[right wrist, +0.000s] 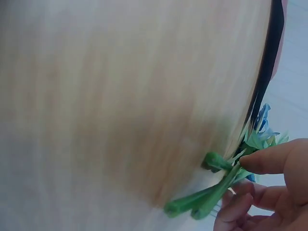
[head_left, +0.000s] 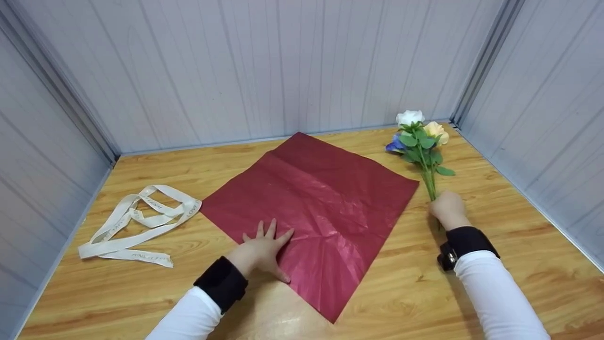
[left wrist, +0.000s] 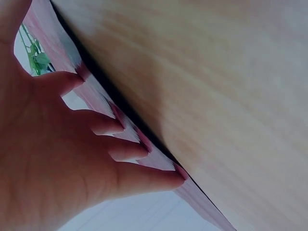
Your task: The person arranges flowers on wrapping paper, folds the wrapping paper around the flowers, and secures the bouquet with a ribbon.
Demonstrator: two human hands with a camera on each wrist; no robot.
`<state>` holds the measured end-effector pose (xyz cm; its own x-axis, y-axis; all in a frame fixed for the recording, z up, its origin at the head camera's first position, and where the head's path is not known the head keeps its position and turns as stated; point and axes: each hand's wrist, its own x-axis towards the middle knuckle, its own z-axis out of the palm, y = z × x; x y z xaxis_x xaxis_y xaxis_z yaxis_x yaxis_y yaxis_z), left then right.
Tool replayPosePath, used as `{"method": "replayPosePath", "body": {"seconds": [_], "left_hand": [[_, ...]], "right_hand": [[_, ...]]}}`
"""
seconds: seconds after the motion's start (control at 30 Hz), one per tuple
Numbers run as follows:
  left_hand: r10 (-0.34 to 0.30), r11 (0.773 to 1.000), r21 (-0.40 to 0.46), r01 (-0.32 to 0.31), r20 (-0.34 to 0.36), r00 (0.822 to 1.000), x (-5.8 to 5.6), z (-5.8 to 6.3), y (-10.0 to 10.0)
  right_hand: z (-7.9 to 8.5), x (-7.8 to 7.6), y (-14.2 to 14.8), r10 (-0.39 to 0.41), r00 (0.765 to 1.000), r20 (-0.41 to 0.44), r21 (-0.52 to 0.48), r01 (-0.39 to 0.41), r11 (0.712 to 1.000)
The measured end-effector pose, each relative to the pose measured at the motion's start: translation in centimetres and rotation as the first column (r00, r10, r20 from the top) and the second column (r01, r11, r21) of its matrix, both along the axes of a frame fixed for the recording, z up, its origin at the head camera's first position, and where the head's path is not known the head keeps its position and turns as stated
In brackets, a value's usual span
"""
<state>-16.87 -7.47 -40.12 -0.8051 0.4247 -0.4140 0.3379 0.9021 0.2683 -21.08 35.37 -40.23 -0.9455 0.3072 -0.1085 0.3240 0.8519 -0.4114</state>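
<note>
A square sheet of dark red wrapping paper [head_left: 325,198] lies turned cornerwise on the table. My left hand [head_left: 264,250] rests on its near left edge with fingers spread; in the left wrist view the fingertips [left wrist: 177,180] touch the paper. My right hand [head_left: 448,208] grips a small bunch of artificial flowers [head_left: 427,174] by its green stems, right of the paper. White, cream and blue blooms point toward the back wall. The cut stem ends [right wrist: 180,204] stick out below my fingers in the right wrist view.
A white printed ribbon [head_left: 127,243] lies in loose loops left of the paper. The wooden table [head_left: 203,293] is walled by pale grey panels [head_left: 264,66] at the back and both sides.
</note>
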Motion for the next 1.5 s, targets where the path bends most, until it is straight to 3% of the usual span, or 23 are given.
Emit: {"method": "replayPosePath", "body": {"seconds": [0.17,0.27,0.5,0.67,0.77,0.93,1.1,1.23,1.37,1.5], "left_hand": [[0.006,1.000,0.008,-0.006,0.006,1.000,-0.1,0.0,0.0],[0.007,1.000,0.006,-0.007,0.004,1.000,-0.2,-0.1,-0.1],[0.015,1.000,0.010,-0.015,0.012,1.000,0.0,-0.1,-0.2],[0.004,1.000,0.001,-0.004,-0.008,1.000,0.0,0.1,-0.1],[0.001,1.000,-0.003,-0.001,-0.010,1.000,0.0,0.2,-0.1],[0.004,1.000,0.003,-0.004,-0.004,1.000,0.1,0.2,0.0],[0.010,1.000,0.000,-0.010,0.000,1.000,0.1,0.0,-0.1],[0.007,1.000,0.001,-0.007,-0.001,1.000,0.2,0.0,-0.1],[0.005,1.000,0.008,-0.005,0.002,1.000,0.2,0.1,-0.1],[0.001,1.000,0.011,-0.001,0.005,1.000,0.2,0.1,-0.1]], "right_hand": [[0.4,-0.1,0.0,-0.061,0.994,0.092,0.038,0.057,0.998],[0.4,-0.2,-0.2,-0.066,0.993,0.093,0.045,0.062,0.997],[0.4,-0.5,-0.5,-0.067,0.996,0.051,0.042,0.064,0.997],[0.5,-0.7,-0.8,-0.098,0.992,-0.082,0.063,0.103,0.993],[0.4,-0.7,-1.2,-0.109,0.963,-0.245,0.054,0.125,0.991],[0.0,-0.6,-2.1,-0.088,0.889,-0.449,0.028,0.113,0.993],[-0.2,-0.7,-3.3,-0.042,0.850,-0.525,0.038,0.072,0.997],[-0.2,-0.9,-4.6,-0.009,0.833,-0.554,0.025,0.027,0.999],[0.1,-1.3,-6.1,0.045,0.818,-0.574,0.009,-0.048,0.999],[0.5,-1.4,-8.1,0.121,0.824,-0.554,-0.034,-0.168,0.985]]}}
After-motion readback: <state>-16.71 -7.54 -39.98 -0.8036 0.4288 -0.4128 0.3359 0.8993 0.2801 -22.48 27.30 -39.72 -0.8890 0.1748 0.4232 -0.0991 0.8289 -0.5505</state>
